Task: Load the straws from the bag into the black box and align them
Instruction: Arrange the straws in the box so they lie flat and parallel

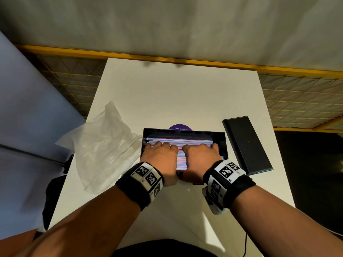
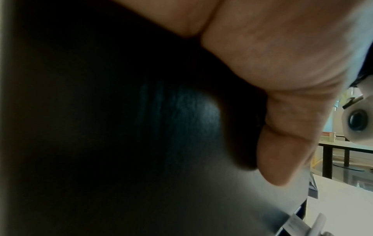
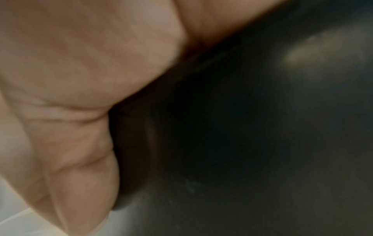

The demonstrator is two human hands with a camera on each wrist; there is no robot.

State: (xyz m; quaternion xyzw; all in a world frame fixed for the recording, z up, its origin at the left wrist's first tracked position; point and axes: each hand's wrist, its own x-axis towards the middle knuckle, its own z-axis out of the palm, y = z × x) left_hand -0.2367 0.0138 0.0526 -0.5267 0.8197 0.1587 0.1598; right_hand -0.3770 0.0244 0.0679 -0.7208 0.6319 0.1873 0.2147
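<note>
The black box (image 1: 185, 131) sits open in the middle of the white table (image 1: 176, 93), filled with a layer of pink, blue and white straws (image 1: 181, 160) lying crosswise. My left hand (image 1: 160, 154) and right hand (image 1: 202, 154) lie side by side on top of the straws, fingers stretched forward and pressing down. In the left wrist view my thumb (image 2: 282, 151) rests against the box's dark outer wall (image 2: 141, 127). The right wrist view shows my other thumb (image 3: 80, 159) against the same wall (image 3: 242, 127). The crumpled clear plastic bag (image 1: 104, 145) lies left of the box.
The box's black lid (image 1: 246, 145) lies flat to the right of the box, angled. A purple round sticker (image 1: 180, 127) peeks out behind the box. A yellow mesh fence (image 1: 297, 93) runs behind the table. A thin cable (image 1: 246, 245) hangs near the front right.
</note>
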